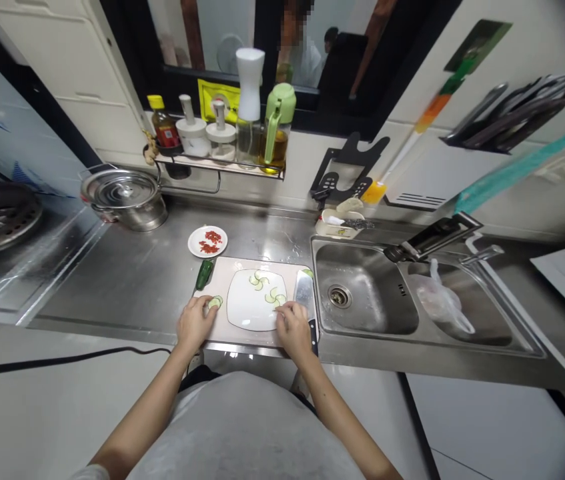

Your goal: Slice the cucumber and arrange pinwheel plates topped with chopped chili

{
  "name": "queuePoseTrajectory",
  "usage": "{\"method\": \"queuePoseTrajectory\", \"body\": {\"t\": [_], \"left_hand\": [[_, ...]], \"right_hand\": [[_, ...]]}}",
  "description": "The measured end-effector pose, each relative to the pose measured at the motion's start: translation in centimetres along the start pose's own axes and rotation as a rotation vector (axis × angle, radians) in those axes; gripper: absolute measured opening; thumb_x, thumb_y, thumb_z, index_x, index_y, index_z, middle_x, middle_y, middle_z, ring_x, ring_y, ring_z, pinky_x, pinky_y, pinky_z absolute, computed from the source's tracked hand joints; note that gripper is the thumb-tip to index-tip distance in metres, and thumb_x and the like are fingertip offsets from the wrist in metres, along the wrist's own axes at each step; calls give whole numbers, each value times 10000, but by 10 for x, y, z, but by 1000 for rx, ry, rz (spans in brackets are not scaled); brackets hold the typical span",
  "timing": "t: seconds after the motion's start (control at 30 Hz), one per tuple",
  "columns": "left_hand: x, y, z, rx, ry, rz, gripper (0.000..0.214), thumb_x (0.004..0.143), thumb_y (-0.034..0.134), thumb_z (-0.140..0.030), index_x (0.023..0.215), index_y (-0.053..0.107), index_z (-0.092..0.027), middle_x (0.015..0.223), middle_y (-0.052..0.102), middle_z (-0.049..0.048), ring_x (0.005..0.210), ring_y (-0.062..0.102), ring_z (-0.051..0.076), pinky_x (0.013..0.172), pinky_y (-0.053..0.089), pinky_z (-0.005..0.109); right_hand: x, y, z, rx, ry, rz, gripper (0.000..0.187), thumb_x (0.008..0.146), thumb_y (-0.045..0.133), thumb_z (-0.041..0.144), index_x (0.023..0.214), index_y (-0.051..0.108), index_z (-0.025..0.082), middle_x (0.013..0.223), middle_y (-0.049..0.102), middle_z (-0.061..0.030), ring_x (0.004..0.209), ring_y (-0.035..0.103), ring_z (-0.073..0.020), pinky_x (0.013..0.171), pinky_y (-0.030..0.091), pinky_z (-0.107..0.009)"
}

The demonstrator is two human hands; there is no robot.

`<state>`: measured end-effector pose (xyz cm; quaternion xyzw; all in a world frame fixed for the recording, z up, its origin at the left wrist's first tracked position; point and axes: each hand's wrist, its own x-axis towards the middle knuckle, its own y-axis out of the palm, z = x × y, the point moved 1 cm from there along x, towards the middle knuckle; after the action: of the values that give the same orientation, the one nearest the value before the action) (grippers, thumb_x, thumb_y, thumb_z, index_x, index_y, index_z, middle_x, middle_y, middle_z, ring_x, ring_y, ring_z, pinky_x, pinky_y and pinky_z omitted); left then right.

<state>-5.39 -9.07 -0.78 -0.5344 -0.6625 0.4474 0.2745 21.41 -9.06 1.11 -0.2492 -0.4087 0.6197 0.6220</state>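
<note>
Touching cucumber slices (215, 303): left hand (195, 323), thumb and fingers bent about them at the left of the cutting board; firm grip or mere contact, cannot tell.
Right hand (293, 327): fingertips drawn together at the right edge of the square plate; whether a slice is pinched there, cannot tell.
Square plate (247, 308): white, dark-rimmed, set on the cutting board, bearing two pinwheels (259, 280) of pale green slices.
Cutting board (219, 330): pale pink, on the steel counter (127, 273).
Broad-bladed knife (304, 292): black-handled, along the board's right side, beside the right hand.
Cucumber piece (205, 274): dark green, by the board's far left corner.
Round plate (193, 244): white, beyond the board, holding chopped red pieces (212, 237).
Double sink (367, 290): steel, right of the board.
Lidded pot (145, 217): steel, far left on the counter.
</note>
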Motion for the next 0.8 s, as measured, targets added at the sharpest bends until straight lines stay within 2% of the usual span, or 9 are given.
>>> {"method": "queuePoseTrajectory", "body": {"t": [0.27, 0.43, 0.67, 0.8], "left_hand": [[2, 6, 0, 55, -49, 16, 348, 844, 516, -415, 1138, 617, -259, 1118, 613, 84, 983, 585, 253, 742, 434, 324], [4, 5, 4, 56, -72, 10, 267, 837, 529, -395, 1039, 641, -260, 1107, 614, 75, 971, 583, 252, 724, 429, 318], [6, 7, 5, -32, -35, -15, 147, 828, 545, -286, 943, 626, -244, 983, 673, 35, 916, 593, 206, 735, 415, 287], [9, 9, 6, -152, -36, -12, 180, 834, 523, -255, 975, 634, -237, 939, 693, 23, 830, 606, 174, 729, 427, 273]], "right_hand": [[-3, 4, 3, 20, 7, 11, 250, 879, 450, 206, 953, 689, 214, 1006, 575, -86, 981, 472, -228, 744, 439, -308], [-4, 3, 3, 11, 2, 8, 262, 880, 442, 206, 956, 692, 218, 993, 579, -86, 983, 478, -228, 769, 438, -317], [-7, 2, 7, 31, -9, 24, 264, 884, 431, 208, 950, 687, 211, 984, 583, -84, 975, 482, -229, 778, 434, -321], [-6, 0, 10, 34, -17, 25, 261, 887, 434, 217, 957, 685, 214, 981, 585, -82, 966, 488, -224, 797, 432, -324]]}}
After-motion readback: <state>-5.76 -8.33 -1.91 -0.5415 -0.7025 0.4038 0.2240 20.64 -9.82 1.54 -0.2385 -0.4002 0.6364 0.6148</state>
